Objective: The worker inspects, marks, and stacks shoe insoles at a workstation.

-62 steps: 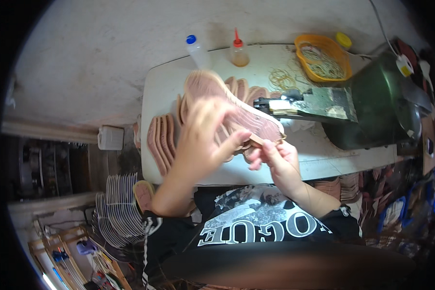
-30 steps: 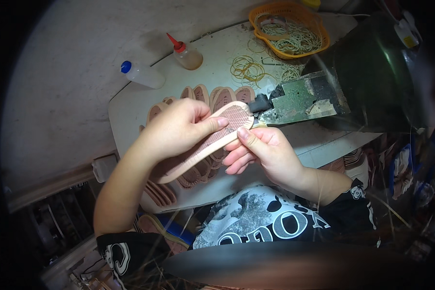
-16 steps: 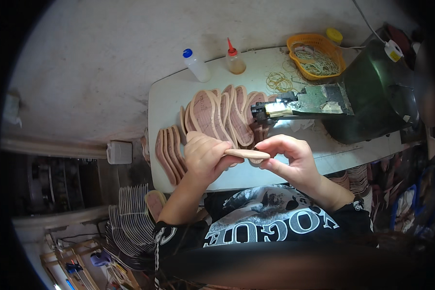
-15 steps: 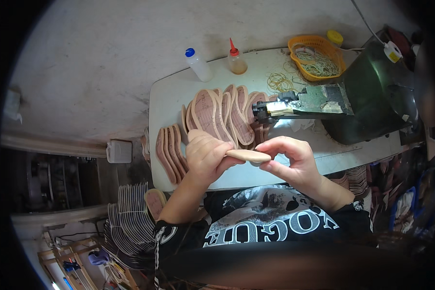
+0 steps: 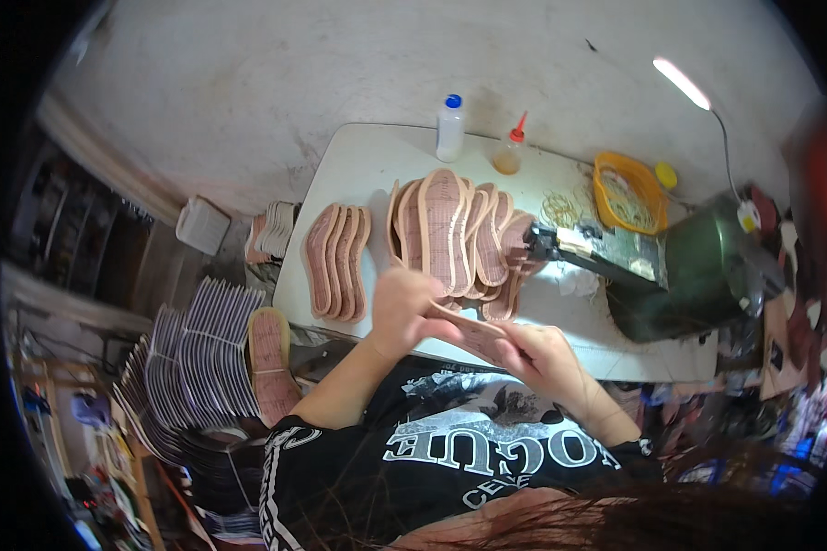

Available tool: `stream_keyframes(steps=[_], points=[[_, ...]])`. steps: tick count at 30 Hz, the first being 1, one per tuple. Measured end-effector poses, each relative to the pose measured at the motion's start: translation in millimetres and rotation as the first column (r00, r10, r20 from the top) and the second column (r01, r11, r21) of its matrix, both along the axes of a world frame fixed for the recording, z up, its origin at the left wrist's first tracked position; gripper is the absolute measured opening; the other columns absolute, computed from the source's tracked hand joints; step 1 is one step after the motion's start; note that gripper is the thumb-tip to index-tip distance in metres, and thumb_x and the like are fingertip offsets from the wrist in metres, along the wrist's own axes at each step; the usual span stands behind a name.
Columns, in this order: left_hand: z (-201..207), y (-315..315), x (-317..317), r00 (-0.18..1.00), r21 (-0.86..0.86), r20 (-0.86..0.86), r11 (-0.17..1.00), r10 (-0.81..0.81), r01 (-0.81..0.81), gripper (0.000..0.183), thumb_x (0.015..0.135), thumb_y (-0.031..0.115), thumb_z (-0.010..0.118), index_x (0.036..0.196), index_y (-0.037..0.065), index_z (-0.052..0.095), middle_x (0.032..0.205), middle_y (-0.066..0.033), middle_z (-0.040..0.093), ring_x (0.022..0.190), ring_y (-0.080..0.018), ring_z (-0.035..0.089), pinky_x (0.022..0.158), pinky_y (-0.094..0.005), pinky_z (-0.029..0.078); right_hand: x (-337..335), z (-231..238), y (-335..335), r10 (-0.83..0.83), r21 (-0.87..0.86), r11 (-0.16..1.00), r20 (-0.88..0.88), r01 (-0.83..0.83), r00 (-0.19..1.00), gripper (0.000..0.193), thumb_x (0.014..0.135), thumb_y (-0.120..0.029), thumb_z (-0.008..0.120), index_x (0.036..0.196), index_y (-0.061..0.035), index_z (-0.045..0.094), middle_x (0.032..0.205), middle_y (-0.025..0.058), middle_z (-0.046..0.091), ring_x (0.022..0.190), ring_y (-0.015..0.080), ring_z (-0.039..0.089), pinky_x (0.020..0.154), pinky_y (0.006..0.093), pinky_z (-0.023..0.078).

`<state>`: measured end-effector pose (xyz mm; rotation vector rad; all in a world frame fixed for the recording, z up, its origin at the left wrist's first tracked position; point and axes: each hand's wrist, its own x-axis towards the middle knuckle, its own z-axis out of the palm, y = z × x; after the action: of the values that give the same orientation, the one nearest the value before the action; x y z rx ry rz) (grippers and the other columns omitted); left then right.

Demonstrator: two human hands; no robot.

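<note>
Leftmost on the counter (image 5: 369, 154), a row of insoles (image 5: 338, 264) lies; next, the left hand (image 5: 402, 312) has its fingers closed on one insole (image 5: 471, 336), held up near the counter's front edge; the right hand (image 5: 544, 356) pinches its other end; rightward sits a green machine (image 5: 694, 275).

Insoles (image 5: 443, 230) lie on the tabletop (image 5: 386, 151) at mid-frame, bottles (image 5: 450, 135) behind them, basket (image 5: 606, 214) and machine (image 5: 685, 280) at right, stacks (image 5: 213, 354) at lower left.
</note>
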<state>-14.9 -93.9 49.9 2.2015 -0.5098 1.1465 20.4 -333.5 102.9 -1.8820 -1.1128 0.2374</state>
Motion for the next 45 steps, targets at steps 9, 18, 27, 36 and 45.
stream_keyframes(steps=[9, 18, 27, 36, 45], points=[[-72, 74, 0, 0.692, -0.152, -0.409, 0.703, 0.595, -0.695, 0.06, 0.079, 0.019, 0.071, 0.128, 0.002, 0.042, 0.131, -0.0201, 0.039, 0.122, -0.0386, 0.038, 0.104, -0.0486, 0.03, 19, -47, 63, -0.22, 0.157, 0.892, -0.67, 0.425, 0.709, 0.031, 0.098, -0.011, 0.047, 0.127, 0.001, 0.043, 0.077, 0.0012, 0.058, 0.056, 0.0052, 0.049, 0.051, 0.0193, 0.041], [-78, 89, -8, 0.154, 0.256, -0.818, 0.59, 0.554, -0.766, 0.093, 0.072, 0.024, 0.074, 0.145, 0.001, 0.021, 0.143, -0.0246, 0.032, 0.123, -0.0446, 0.042, 0.095, -0.0601, 0.038, 27, -102, 90, -0.294, -0.363, 0.855, 0.247, 0.37, 0.923, 0.074, 0.08, -0.034, 0.071, 0.137, -0.001, 0.037, 0.102, 0.0178, 0.064, 0.094, 0.0317, 0.064, 0.08, 0.0414, 0.05], [-76, 115, 13, 0.221, 0.209, -0.81, 0.62, 0.543, -0.756, 0.084, 0.076, 0.019, 0.067, 0.137, -0.013, 0.02, 0.127, -0.0301, 0.045, 0.099, -0.0431, 0.06, 0.084, -0.0443, 0.052, 65, -81, 123, -0.389, -0.442, 0.821, 0.029, 0.361, 0.921, 0.114, 0.071, -0.04, 0.08, 0.146, 0.0084, 0.008, 0.14, 0.0307, 0.034, 0.132, 0.041, 0.035, 0.11, 0.0407, 0.031], [-67, 47, 46, 0.337, 0.013, -0.871, 0.701, 0.359, -0.713, 0.083, 0.081, 0.023, 0.058, 0.143, -0.011, 0.014, 0.128, -0.0331, 0.044, 0.114, -0.0438, 0.052, 0.095, -0.0466, 0.046, 76, -43, 139, -0.104, -0.55, 0.827, 0.05, 0.114, 0.993, 0.109, 0.079, -0.036, 0.071, 0.143, 0.0154, -0.001, 0.114, 0.0373, 0.055, 0.108, 0.0425, 0.058, 0.093, 0.0413, 0.047], [-75, 46, 43, 0.396, -0.004, -0.832, 0.708, 0.389, -0.706, 0.085, 0.086, 0.028, 0.062, 0.144, -0.01, 0.013, 0.129, -0.0308, 0.045, 0.114, -0.0461, 0.049, 0.094, -0.0478, 0.045, 62, -80, 145, -0.161, -0.431, 0.871, 0.204, 0.236, 0.966, 0.101, 0.077, -0.033, 0.072, 0.141, 0.0168, 0.013, 0.121, 0.0348, 0.048, 0.112, 0.0437, 0.053, 0.095, 0.0436, 0.045]])
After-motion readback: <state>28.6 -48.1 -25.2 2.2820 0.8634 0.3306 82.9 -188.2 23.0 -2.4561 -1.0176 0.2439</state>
